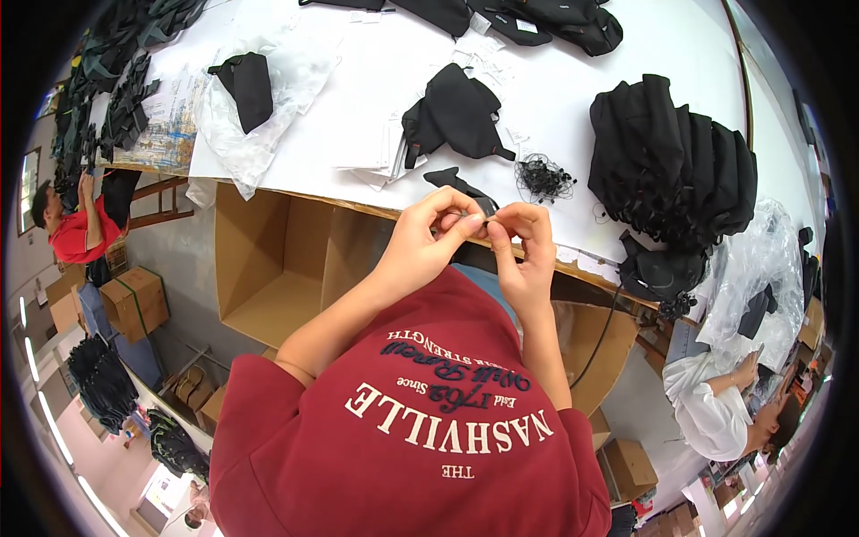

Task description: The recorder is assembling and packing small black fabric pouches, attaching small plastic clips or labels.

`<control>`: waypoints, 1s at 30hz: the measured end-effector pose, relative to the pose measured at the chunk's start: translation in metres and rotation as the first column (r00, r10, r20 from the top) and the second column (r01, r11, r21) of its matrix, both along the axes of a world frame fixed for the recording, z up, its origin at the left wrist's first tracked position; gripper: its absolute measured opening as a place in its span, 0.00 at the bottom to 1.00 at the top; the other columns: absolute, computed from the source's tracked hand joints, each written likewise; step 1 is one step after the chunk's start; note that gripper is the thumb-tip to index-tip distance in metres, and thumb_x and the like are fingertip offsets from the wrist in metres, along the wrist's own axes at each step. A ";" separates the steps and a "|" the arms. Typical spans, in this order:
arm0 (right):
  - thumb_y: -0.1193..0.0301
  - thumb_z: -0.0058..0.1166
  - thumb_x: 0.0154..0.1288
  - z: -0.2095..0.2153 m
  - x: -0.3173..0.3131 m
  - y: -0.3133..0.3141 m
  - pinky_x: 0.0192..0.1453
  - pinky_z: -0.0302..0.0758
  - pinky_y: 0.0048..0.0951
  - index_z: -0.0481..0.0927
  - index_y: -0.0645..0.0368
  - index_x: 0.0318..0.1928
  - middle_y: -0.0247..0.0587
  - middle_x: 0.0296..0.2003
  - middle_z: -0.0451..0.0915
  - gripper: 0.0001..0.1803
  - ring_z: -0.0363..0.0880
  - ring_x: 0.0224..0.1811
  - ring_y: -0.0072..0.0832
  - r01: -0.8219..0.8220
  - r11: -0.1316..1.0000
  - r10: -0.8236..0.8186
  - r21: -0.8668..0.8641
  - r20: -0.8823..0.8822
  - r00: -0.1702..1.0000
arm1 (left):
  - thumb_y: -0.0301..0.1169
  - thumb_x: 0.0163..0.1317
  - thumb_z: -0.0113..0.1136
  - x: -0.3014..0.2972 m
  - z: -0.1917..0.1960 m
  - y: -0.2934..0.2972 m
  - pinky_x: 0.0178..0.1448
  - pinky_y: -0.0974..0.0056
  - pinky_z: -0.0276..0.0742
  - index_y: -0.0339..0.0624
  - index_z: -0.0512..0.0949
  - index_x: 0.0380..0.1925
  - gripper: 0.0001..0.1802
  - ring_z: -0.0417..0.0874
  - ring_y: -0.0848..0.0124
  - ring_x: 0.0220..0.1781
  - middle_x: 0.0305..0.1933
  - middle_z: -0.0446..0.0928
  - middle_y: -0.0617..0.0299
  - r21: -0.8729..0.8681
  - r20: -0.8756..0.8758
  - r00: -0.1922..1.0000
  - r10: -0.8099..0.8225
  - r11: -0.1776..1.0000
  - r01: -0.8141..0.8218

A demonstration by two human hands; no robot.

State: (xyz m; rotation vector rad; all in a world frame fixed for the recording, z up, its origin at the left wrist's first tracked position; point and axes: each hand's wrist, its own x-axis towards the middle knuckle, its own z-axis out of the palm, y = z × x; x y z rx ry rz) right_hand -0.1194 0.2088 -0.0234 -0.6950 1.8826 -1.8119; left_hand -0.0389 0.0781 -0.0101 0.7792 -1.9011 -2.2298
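Observation:
Just over the table's near edge, my left hand [431, 234] and my right hand [526, 246] meet, thumbs and forefingers pinched. A small dark piece [486, 222] shows between their fingertips; it is too small to name. Right behind the fingers lies a black strap-like fabric part [462, 185], its near end partly hidden by my hands. Beyond it a black fabric bag [456, 112] rests on the white tabletop. To the bag's right is a tangled heap of thin black cords [544, 179], and to its left are stacked white paper sheets [371, 154].
A pile of black bags [671, 161] stands at the right, beside clear plastic [761, 268]. Another black bag [246, 89] lies on plastic at the left. Open cardboard boxes [268, 268] sit below the table edge. One person [85, 224] works far left, another [720, 407] at right.

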 end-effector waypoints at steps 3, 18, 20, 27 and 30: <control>0.79 0.53 0.65 -0.001 0.000 -0.002 0.29 0.68 0.17 0.70 0.62 0.43 0.37 0.29 0.80 0.09 0.77 0.28 0.18 0.019 1.000 -0.019 -0.001 -0.023 1.000 | 0.25 0.63 0.57 -0.001 0.000 0.000 0.32 0.77 0.63 0.35 0.75 0.33 0.04 0.61 0.85 0.26 0.24 0.63 0.72 0.043 -0.016 0.999 0.043 0.998 -0.042; 0.81 0.56 0.62 -0.066 -0.005 -0.002 0.31 0.73 0.20 0.72 0.63 0.41 0.38 0.30 0.78 0.09 0.79 0.30 0.22 0.051 0.997 -0.043 0.057 -0.120 0.992 | 0.23 0.59 0.60 -0.015 -0.061 -0.021 0.31 0.77 0.55 0.37 0.74 0.35 0.06 0.58 0.84 0.26 0.26 0.62 0.72 -0.048 0.008 0.987 -0.161 0.986 0.162; 0.81 0.54 0.63 -0.069 -0.004 0.003 0.33 0.74 0.21 0.69 0.63 0.41 0.38 0.30 0.78 0.09 0.79 0.31 0.22 -0.041 0.994 0.050 -0.098 0.096 0.994 | 0.23 0.58 0.62 -0.017 -0.069 -0.028 0.29 0.76 0.52 0.39 0.71 0.41 0.13 0.57 0.85 0.25 0.23 0.60 0.73 0.307 -0.152 0.963 -0.221 0.916 0.258; 0.80 0.49 0.66 -0.070 -0.003 0.009 0.34 0.70 0.19 0.71 0.63 0.41 0.35 0.27 0.76 0.05 0.75 0.29 0.18 -0.054 0.988 0.067 -0.145 0.092 0.993 | 0.29 0.60 0.63 0.002 -0.074 -0.025 0.33 0.74 0.64 0.38 0.75 0.31 0.08 0.66 0.82 0.24 0.22 0.69 0.70 -0.157 -0.055 0.933 -0.355 0.926 0.344; 0.75 0.49 0.65 -0.092 -0.016 0.020 0.43 0.69 0.23 0.77 0.60 0.46 0.35 0.30 0.77 0.09 0.73 0.33 0.21 0.209 0.977 -0.196 0.052 -0.188 0.962 | 0.31 0.59 0.63 0.011 -0.072 -0.023 0.33 0.72 0.66 0.37 0.76 0.24 0.10 0.68 0.79 0.26 0.22 0.71 0.67 -0.478 -0.162 0.940 -0.300 0.857 0.191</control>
